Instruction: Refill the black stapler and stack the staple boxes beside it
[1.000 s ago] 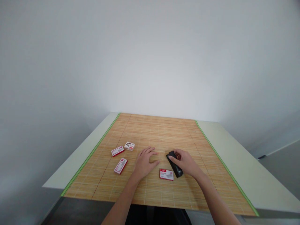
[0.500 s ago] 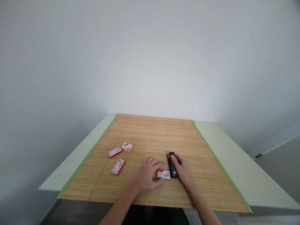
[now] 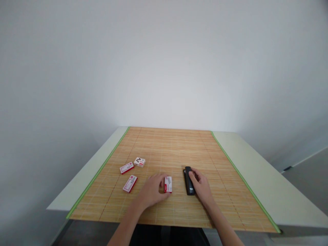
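Observation:
A black stapler [image 3: 189, 180] lies on the bamboo mat [image 3: 166, 150], and my right hand [image 3: 201, 185] rests against its right side with fingers curled on it. My left hand [image 3: 151, 190] grips a small red and white staple box [image 3: 168, 184], holding it tilted just left of the stapler. Two more red and white staple boxes [image 3: 126, 168] [image 3: 130, 183] lie flat on the mat to the left. A small white box [image 3: 139, 161] sits beside them.
The mat has green edging and covers a pale table [image 3: 256, 160] that stands against a plain white wall. The table's bare strips run along both sides of the mat. Dark floor shows below the near edge.
My left hand moved right to the staple box by the stapler, took hold of it and drew it left, turning it upright. My right hand straightened the stapler and stayed on it.

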`<action>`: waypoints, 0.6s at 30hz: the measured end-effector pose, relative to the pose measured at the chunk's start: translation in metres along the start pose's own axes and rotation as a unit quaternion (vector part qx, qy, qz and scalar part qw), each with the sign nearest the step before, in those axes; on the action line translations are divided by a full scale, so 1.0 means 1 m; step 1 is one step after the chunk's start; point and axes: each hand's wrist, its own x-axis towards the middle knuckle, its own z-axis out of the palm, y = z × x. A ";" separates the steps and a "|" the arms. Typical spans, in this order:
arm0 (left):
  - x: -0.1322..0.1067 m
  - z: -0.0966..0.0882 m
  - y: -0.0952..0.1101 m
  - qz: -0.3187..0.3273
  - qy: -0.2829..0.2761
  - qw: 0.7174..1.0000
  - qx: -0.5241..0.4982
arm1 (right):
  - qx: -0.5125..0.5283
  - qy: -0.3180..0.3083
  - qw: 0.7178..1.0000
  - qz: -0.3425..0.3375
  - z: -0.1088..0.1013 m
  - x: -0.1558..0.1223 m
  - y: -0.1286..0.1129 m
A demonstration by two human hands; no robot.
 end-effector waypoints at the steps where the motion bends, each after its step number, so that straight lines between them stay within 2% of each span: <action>1: 0.000 -0.003 0.000 -0.005 -0.010 1.000 -0.006 | -0.003 -0.003 1.000 -0.002 0.000 -0.001 -0.001; 4: 0.004 -0.002 0.005 -0.007 -0.005 1.000 -0.002 | -0.005 -0.023 1.000 -0.009 0.002 -0.003 -0.005; 8: 0.013 0.013 0.014 0.016 0.012 1.000 0.008 | 0.006 -0.051 0.998 -0.024 0.008 -0.005 -0.012; 12: 0.020 0.023 0.019 0.030 0.010 0.999 0.011 | 0.015 -0.051 0.998 -0.018 0.016 -0.005 -0.016; 18: 0.021 0.025 0.021 0.030 0.003 0.999 0.018 | 0.017 -0.051 0.998 -0.014 0.020 -0.003 -0.014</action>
